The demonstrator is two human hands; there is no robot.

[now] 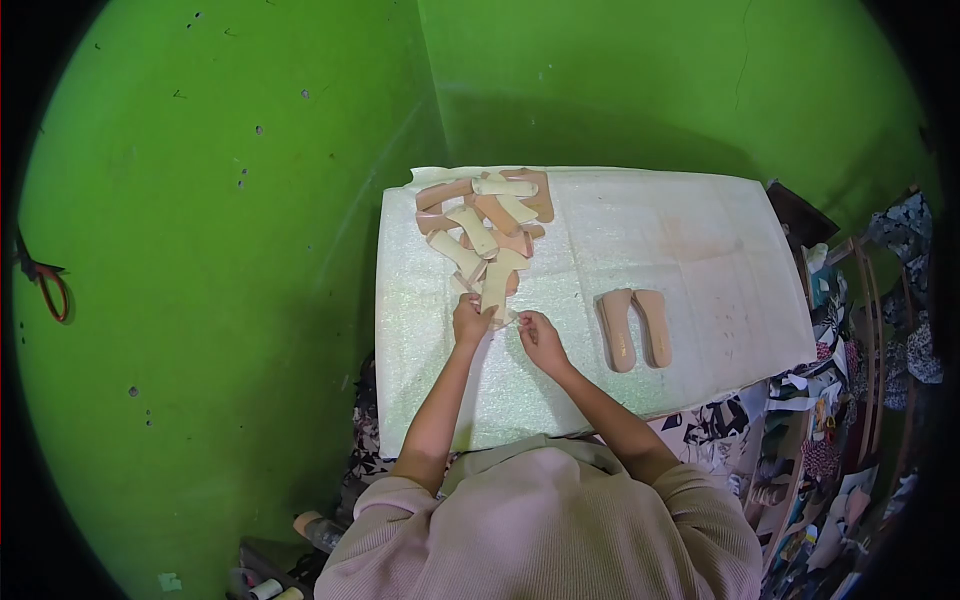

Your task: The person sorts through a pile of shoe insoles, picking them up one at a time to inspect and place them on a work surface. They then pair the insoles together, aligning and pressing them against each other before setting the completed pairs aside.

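Note:
A cream sandal upper piece lies at the near end of a loose pile on the white-covered table. My left hand is closed on its lower left edge, thumb on top. At the piece's lower right corner, my right hand has its fingertips pinched together at the edge; the fine detail there is too small to make out. Beyond my hands spreads the pile of tan and cream upper pieces, overlapping one another. To the right of my right hand, a pair of tan sandal soles lies side by side.
The table has a white, wrinkled plastic-like cover and stands in a corner against green walls. At right, a wooden rack is crowded with fabric scraps. Scissors with orange handles hang on the left wall. A bottle is at lower left.

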